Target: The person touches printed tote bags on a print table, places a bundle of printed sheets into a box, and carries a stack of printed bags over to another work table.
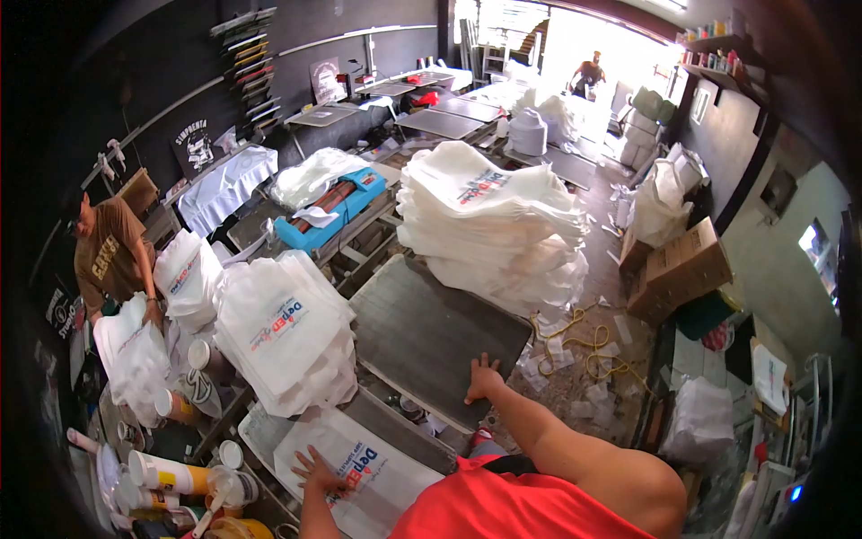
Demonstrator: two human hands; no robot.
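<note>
My left hand (pixel 321 472) lies with spread fingers on a white plastic bag (pixel 373 503) printed with blue and red lettering. This bag is laid flat over a dark board (pixel 395 429). With its fingers apart, my right hand (pixel 485 379) rests at the near right corner of another dark, flat board (pixel 431 328); nothing shows in its grasp. Left of that board is a stack of printed white bags (pixel 283 328). Beyond the board rises a taller stack of similar bags (pixel 494 220).
At the left, a person in a brown shirt (pixel 117 247) handles white bags (pixel 132 346). Tubs and bottles (pixel 166 472) crowd the lower left. A blue machine (pixel 332 211) sits farther back. Yellow cord (pixel 588 346) and scraps litter the floor near cardboard boxes (pixel 678 269). Another person (pixel 589 72) is at the bright doorway.
</note>
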